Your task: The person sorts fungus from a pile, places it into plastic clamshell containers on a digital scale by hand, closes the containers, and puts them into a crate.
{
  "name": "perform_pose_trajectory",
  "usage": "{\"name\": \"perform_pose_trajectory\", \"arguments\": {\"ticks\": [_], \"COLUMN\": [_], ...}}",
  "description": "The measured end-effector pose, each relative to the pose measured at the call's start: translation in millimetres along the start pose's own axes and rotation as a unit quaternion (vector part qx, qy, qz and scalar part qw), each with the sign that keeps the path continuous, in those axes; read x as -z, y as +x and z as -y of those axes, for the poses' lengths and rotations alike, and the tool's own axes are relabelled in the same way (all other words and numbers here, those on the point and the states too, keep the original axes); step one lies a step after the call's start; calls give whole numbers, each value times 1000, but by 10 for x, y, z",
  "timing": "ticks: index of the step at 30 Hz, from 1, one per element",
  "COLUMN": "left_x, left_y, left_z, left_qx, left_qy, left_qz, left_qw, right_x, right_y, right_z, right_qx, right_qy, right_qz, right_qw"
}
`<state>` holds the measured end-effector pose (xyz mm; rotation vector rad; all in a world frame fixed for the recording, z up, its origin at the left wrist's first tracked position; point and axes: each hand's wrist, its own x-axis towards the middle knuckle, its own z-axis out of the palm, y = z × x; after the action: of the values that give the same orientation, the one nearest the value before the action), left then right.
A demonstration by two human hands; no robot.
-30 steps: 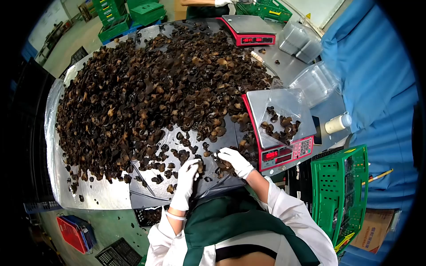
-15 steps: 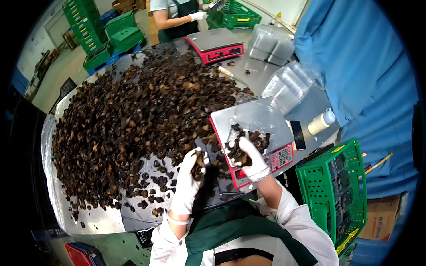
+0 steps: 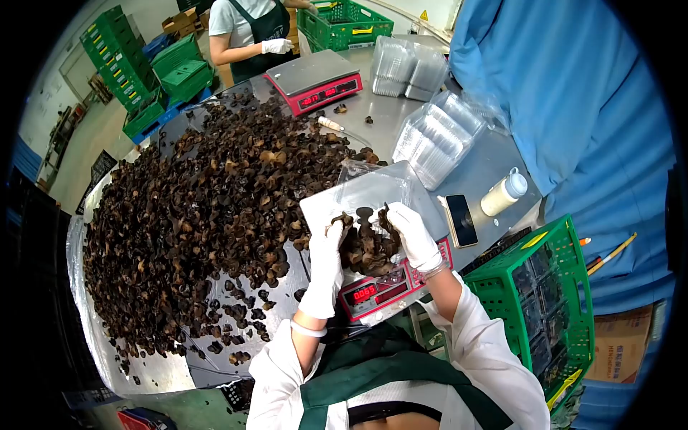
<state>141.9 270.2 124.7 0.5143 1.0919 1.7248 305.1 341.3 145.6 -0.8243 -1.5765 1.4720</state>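
A clump of dark brown wood ear mushrooms [image 3: 370,245] sits in a clear plastic box [image 3: 401,183] on the near red scale [image 3: 390,301], whose lit display seems to read 0.065. My left hand [image 3: 327,251], in a white glove, is at the clump's left side with its fingers closed on a mushroom piece. On the other side, my white-gloved right hand [image 3: 416,240] pinches a piece at the clump's right edge. The box's lower part is hidden by the mushrooms and my hands.
A large mushroom heap [image 3: 193,229] covers the table's left. Another red scale [image 3: 315,82], stacked clear boxes [image 3: 437,136], a phone [image 3: 460,221] and a bottle [image 3: 504,192] stand around. A green crate [image 3: 502,301] is at the right. A gloved co-worker [image 3: 251,39] stands opposite.
My left hand has moved from beside the scale to over it, carrying mushrooms to the clump. My right hand remains at the clump. The view has shifted, and the co-worker's posture has changed.
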Motion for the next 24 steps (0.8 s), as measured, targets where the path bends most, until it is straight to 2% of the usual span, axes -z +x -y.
{"name": "perform_pose_trajectory", "arguments": {"ticks": [3,5,7,8,11,12,13,15,16,17,18,19,21,22,23,24], "left_x": [-9,24,57,86,147,120,88,50,90,128,175,213,395,587,786,963], "left_y": [-44,-57,-91,-111,-115,-116,-132,-229,-288,-350,-393,-408,-586,-590,-739,-905], "left_z": [-48,-40,-64,-81,-86,-85,-89,-220,-190,-127,-64,-52,-121,-195,-268,-466], "left_qx": [33,41,31,8,-87,-148,-146,-290,-285,-345,-402,-416,-426,-434,-378,-320], "left_qy": [24,22,47,87,264,293,304,454,463,485,503,493,539,554,554,551], "left_qz": [-14,-13,-5,-7,-26,-9,-4,24,3,11,23,39,64,99,50,3], "left_qw": [999,999,998,996,960,945,941,842,839,804,765,763,724,703,740,771], "right_x": [81,198,159,141,47,-49,-212,-699,-989,-1269,-1536,-1737,-1924,-1870,-1816,-1697], "right_y": [35,72,89,78,111,118,108,-10,-129,-270,-419,-535,-623,-485,-346,-234], "right_z": [47,59,158,238,360,410,454,612,714,794,825,832,792,798,804,838], "right_qx": [-33,-44,-9,-45,-45,-21,6,14,60,109,122,135,189,219,241,-8], "right_qy": [92,-7,-40,31,66,29,-5,-2,-53,-100,-57,-15,-1,-96,-192,-7], "right_qz": [16,64,42,39,1,-2,-23,0,65,127,255,373,416,368,318,256], "right_qw": [995,997,998,998,997,999,1000,1000,995,981,958,918,890,899,897,967]}}
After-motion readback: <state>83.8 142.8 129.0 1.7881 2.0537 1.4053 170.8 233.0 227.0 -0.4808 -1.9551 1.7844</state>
